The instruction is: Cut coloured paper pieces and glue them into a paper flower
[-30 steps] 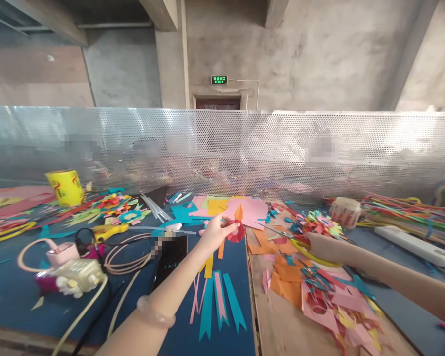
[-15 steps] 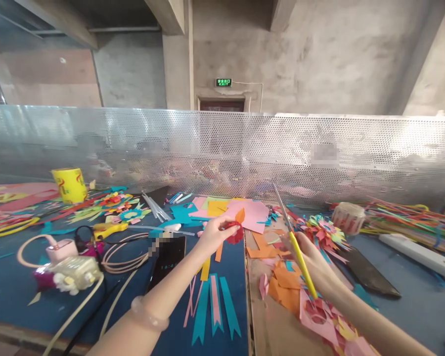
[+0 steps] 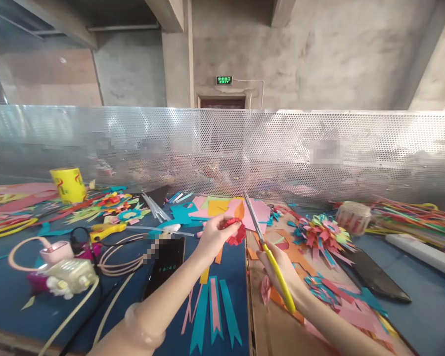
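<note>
Pinched in my left hand is a red paper flower, with an orange paper leaf standing up behind it. My right hand is closed round yellow-handled scissors, whose metal blades point up and away, just right of the flower and apart from it. Below my left hand lie teal paper strips with notched ends and a pink strip. Orange paper scraps lie under and beyond my right hand. Pink and yellow sheets lie behind the flower.
To the left are a phone, coiled cables, a yellow glue gun and a yellow tape roll. A multicoloured paper flower, a dark slab and a white power strip lie right. A perforated metal screen stands behind.
My right hand has brought the scissors left, closer to the red flower. My left hand stays nearly in place, still holding the flower.
</note>
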A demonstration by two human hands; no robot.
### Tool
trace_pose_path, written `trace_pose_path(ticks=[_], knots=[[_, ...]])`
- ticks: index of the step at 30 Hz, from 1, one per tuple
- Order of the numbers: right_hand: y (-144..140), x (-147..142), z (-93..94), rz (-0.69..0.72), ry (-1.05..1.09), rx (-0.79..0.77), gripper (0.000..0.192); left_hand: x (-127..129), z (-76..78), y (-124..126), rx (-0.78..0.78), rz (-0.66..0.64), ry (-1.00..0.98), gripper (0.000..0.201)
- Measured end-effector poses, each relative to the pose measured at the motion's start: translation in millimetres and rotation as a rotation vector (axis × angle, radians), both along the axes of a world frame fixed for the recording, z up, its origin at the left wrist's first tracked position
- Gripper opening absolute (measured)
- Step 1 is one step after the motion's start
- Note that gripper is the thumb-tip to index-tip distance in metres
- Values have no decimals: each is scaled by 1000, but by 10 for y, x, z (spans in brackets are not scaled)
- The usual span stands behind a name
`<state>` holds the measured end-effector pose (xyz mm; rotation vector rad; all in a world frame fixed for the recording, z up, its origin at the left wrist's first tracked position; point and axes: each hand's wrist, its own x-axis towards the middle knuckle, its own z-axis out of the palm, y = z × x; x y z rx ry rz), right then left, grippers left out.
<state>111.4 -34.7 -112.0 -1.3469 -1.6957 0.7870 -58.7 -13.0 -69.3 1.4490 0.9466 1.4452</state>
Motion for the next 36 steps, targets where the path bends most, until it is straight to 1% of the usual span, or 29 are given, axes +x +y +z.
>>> trace_pose_path(ticks=[4,8,12,18,26,32,34,36], knots=[[-28,-31,54,31,-26,-4,18,52,32,-65,-8,-12,-32,18],[-51,-45,51,53,1,-4,18,79,51,-113,-8,-21,-37,18],[-73,-50,41,46,5,-23,18,81,47,-131,-2,-29,-20,19],[-97,-62,74,42,18,-20,18,90,52,-139,33,-15,4,20],[-183,-107,145,45,21,-91,15,88,78,-167,39,11,19,20],[-202,-103,122,103,59,-142,19,94,86,-160,47,14,35,18],[-196,-96,113,94,53,-133,19,96,92,-161,46,13,37,19],[-185,-90,109,62,33,-88,17,97,95,-164,51,8,34,19]])
